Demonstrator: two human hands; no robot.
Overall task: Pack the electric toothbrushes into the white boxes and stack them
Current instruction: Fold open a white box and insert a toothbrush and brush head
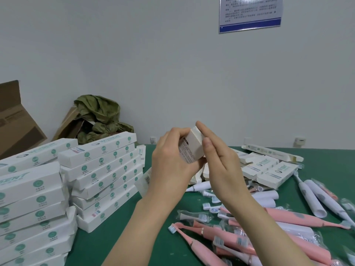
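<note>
Pink toothbrushes lie heaped closest to me at the lower right of the green counter. Some are in clear sleeves, with loose brush heads scattered among them. White toothbrushes lie just beyond, toward the right edge. None of these are boxed, so I judge a good share of the packing is left to do.

On my near left stands a tall stack of closed boxes. A second stack is just behind and beside it, and I read both as finished work.

Above the middle of the counter my left hand is wrapped around one white box, which I hold up on end. My right hand lies against the box's upper end with its fingers nearly straight, gripping nothing. I take this as closing the end flap, though I cannot see whether a brush is inside.

Behind my hands is a jumble of loose boxes, some with flaps open, waiting to be filled.

Farthest back, a cardboard carton and crumpled green wrapping stand against the wall. A blue-edged notice hangs high on it.
</note>
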